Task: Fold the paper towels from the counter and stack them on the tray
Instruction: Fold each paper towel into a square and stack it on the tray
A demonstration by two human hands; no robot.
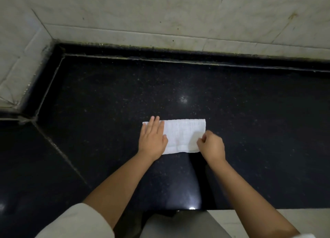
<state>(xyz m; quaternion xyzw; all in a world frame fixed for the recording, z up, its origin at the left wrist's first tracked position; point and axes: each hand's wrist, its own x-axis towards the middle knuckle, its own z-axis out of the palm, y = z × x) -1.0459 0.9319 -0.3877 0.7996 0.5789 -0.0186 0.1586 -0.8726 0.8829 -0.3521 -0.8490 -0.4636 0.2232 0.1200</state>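
A white paper towel [182, 135], folded into a long rectangle, lies flat on the black stone counter [125, 94]. My left hand [152, 137] presses flat on its left end with straight fingers. At the towel's right edge, my right hand [211, 144] has its fingers curled and pinches the lower right corner. No tray shows in this view.
The counter runs into a corner at the left, with pale tiled walls [160, 14] behind and to the left. Its front edge [250, 209] is close to my body, with light floor below it.
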